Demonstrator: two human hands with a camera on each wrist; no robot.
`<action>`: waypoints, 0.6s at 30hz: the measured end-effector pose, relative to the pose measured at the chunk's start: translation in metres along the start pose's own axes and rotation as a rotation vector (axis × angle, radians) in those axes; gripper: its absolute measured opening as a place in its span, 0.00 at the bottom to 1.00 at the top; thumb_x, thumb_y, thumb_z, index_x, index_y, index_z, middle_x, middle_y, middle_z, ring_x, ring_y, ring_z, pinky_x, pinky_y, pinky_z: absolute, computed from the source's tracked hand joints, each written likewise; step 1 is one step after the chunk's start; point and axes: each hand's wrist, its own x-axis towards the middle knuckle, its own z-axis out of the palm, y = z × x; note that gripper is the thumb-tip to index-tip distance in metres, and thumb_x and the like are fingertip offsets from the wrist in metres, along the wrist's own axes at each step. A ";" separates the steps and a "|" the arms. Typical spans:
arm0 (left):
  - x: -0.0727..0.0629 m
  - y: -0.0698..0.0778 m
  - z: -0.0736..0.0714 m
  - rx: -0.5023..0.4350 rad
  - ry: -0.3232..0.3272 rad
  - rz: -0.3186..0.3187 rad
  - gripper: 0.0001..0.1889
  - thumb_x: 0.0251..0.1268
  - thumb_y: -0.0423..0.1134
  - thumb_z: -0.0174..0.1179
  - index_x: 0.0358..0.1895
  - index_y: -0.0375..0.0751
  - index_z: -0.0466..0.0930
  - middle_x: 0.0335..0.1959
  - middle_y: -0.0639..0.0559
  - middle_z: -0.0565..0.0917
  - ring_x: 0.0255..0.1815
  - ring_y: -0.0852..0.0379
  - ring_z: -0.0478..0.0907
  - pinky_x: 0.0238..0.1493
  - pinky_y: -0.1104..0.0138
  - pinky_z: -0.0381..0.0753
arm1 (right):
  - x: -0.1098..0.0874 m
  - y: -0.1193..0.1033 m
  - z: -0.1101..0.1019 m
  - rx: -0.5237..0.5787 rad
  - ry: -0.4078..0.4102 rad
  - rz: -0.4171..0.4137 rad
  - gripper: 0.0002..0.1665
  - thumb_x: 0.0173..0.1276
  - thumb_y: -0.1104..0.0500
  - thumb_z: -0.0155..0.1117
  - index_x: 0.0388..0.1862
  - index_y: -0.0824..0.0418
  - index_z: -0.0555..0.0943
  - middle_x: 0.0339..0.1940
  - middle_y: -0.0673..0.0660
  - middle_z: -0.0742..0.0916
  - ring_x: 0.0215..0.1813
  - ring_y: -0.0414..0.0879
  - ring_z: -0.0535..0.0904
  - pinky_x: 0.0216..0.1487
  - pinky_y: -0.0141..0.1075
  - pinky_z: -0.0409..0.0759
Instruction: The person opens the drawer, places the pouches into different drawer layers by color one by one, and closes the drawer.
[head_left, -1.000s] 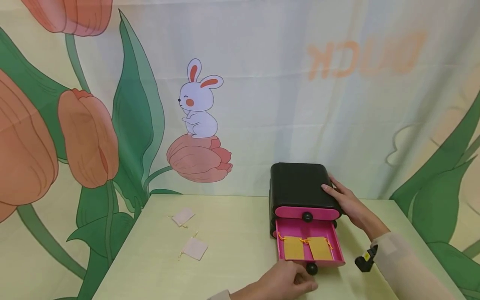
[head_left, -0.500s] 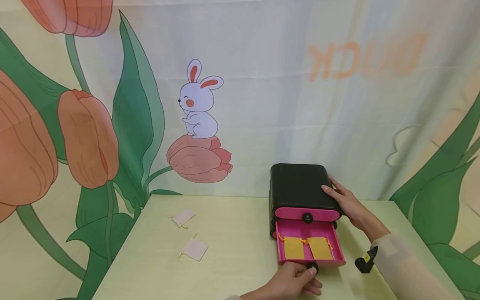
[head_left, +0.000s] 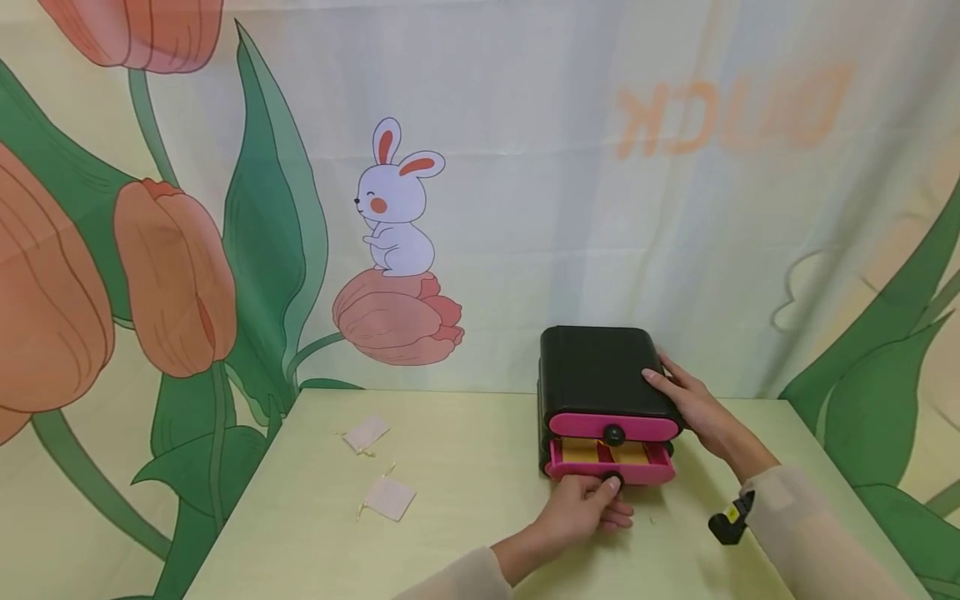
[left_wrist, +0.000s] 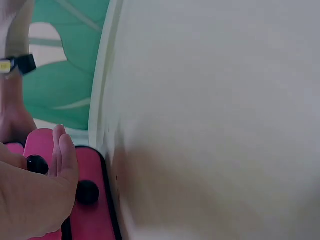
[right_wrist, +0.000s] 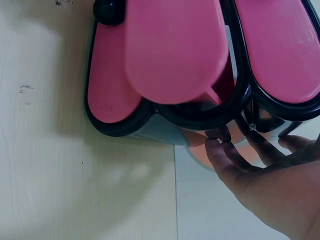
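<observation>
A small black cabinet [head_left: 596, 367] with pink drawer fronts stands at the back right of the table. Its middle drawer [head_left: 645, 474] sticks out partway, and two yellow drawstring pouches [head_left: 579, 451] lie inside, partly covered by the tier above. My left hand [head_left: 573, 512] is at that drawer's front, pinching the round black knob [left_wrist: 37, 164] between thumb and fingers. Against the cabinet's right side rests my right hand [head_left: 693, 408], thumb on the top edge. The right wrist view shows its fingertips [right_wrist: 214, 145] touching the side wall, fingers fairly straight.
Two pale drawstring pouches [head_left: 389, 497] lie on the left part of the table [head_left: 465, 433]. The top drawer [head_left: 577, 427] and the bottom drawer [right_wrist: 112, 75] are pushed in. A printed curtain [head_left: 525, 208] hangs right behind the table.
My left hand has taken hold of the knob and slid the middle drawer inward, away from me. The yellow pouches have gone in with it. My right hand stays at the cabinet's side.
</observation>
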 end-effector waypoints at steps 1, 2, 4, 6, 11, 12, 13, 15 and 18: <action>0.003 0.001 -0.001 0.005 0.010 0.008 0.21 0.85 0.45 0.55 0.46 0.28 0.88 0.36 0.43 0.92 0.40 0.45 0.92 0.48 0.49 0.89 | 0.000 0.000 0.000 0.001 0.000 -0.003 0.56 0.79 0.28 0.53 0.89 0.42 0.35 0.89 0.67 0.47 0.85 0.70 0.52 0.79 0.68 0.56; 0.006 0.003 -0.002 0.010 0.017 0.017 0.20 0.85 0.45 0.55 0.45 0.28 0.88 0.36 0.42 0.92 0.40 0.45 0.92 0.48 0.50 0.89 | 0.000 0.000 0.000 0.001 -0.001 -0.006 0.56 0.79 0.28 0.53 0.89 0.42 0.35 0.89 0.67 0.47 0.84 0.70 0.52 0.79 0.67 0.56; 0.012 0.005 -0.003 0.021 0.037 0.030 0.20 0.85 0.44 0.55 0.45 0.28 0.88 0.36 0.42 0.92 0.41 0.44 0.92 0.48 0.50 0.89 | -0.001 0.000 0.001 0.002 -0.004 -0.013 0.55 0.80 0.29 0.53 0.89 0.43 0.35 0.88 0.67 0.47 0.84 0.70 0.53 0.79 0.67 0.57; 0.018 0.006 -0.005 0.031 0.055 0.038 0.19 0.85 0.43 0.55 0.46 0.28 0.87 0.36 0.41 0.92 0.41 0.44 0.92 0.48 0.51 0.89 | -0.002 0.000 0.000 0.003 -0.002 -0.014 0.55 0.79 0.28 0.53 0.89 0.43 0.36 0.88 0.67 0.48 0.84 0.69 0.54 0.78 0.67 0.58; 0.026 0.007 -0.006 0.031 0.078 0.040 0.19 0.85 0.43 0.55 0.50 0.26 0.85 0.37 0.40 0.92 0.42 0.43 0.92 0.47 0.52 0.90 | -0.002 0.000 0.000 -0.001 0.000 -0.009 0.55 0.80 0.29 0.53 0.89 0.43 0.35 0.88 0.67 0.48 0.84 0.70 0.53 0.78 0.67 0.59; 0.026 0.008 -0.006 0.028 0.071 0.036 0.20 0.85 0.43 0.55 0.50 0.25 0.85 0.38 0.40 0.92 0.42 0.43 0.92 0.48 0.52 0.89 | -0.002 0.000 0.000 -0.001 0.002 -0.008 0.55 0.80 0.29 0.53 0.89 0.44 0.36 0.88 0.68 0.48 0.84 0.70 0.53 0.78 0.67 0.58; 0.026 0.007 -0.007 0.024 0.066 0.032 0.20 0.84 0.44 0.56 0.50 0.25 0.85 0.38 0.40 0.91 0.42 0.42 0.92 0.48 0.51 0.89 | -0.001 0.000 0.000 -0.002 0.003 -0.008 0.55 0.80 0.29 0.53 0.89 0.43 0.35 0.88 0.68 0.48 0.84 0.70 0.53 0.78 0.67 0.58; 0.024 0.007 -0.012 0.038 0.042 0.022 0.21 0.84 0.46 0.57 0.50 0.25 0.85 0.38 0.39 0.91 0.43 0.42 0.92 0.49 0.51 0.89 | -0.001 0.000 -0.001 0.001 0.006 -0.008 0.55 0.80 0.29 0.53 0.89 0.43 0.36 0.88 0.68 0.49 0.84 0.70 0.54 0.78 0.67 0.58; 0.015 0.004 -0.028 0.099 -0.001 0.012 0.23 0.83 0.48 0.58 0.52 0.25 0.85 0.40 0.39 0.91 0.44 0.42 0.91 0.49 0.51 0.89 | -0.002 0.001 0.000 0.009 0.000 -0.004 0.55 0.79 0.28 0.53 0.89 0.41 0.36 0.88 0.68 0.50 0.84 0.69 0.56 0.78 0.66 0.59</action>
